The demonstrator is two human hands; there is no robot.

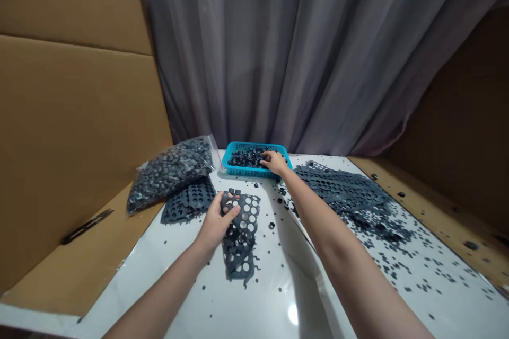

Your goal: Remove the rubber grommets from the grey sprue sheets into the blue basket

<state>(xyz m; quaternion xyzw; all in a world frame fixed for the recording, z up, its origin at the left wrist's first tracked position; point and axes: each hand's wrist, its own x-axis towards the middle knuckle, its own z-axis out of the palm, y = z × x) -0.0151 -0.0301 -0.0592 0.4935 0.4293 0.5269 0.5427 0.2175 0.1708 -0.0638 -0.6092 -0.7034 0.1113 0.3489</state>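
Note:
My left hand point(218, 221) grips the upper left edge of a black perforated rubber sheet point(249, 217), thumb on top. The sheet has rows of round holes, and its lower part looks folded or doubled over. Over the right side of a blue plastic basket point(254, 172), my right hand point(274, 162) reaches in with bent fingers among small black rubber pieces point(248, 158). Whether a piece is between those fingertips is too small to make out.
Left of the basket, a clear zip bag point(170, 169) full of black pieces leans on stacked perforated sheets point(189, 201). More sheets point(342, 188) lie at right, with scattered black scraps point(397, 254). Cardboard walls point(71, 116) and a grey curtain point(258, 53) surround the white table point(242, 312).

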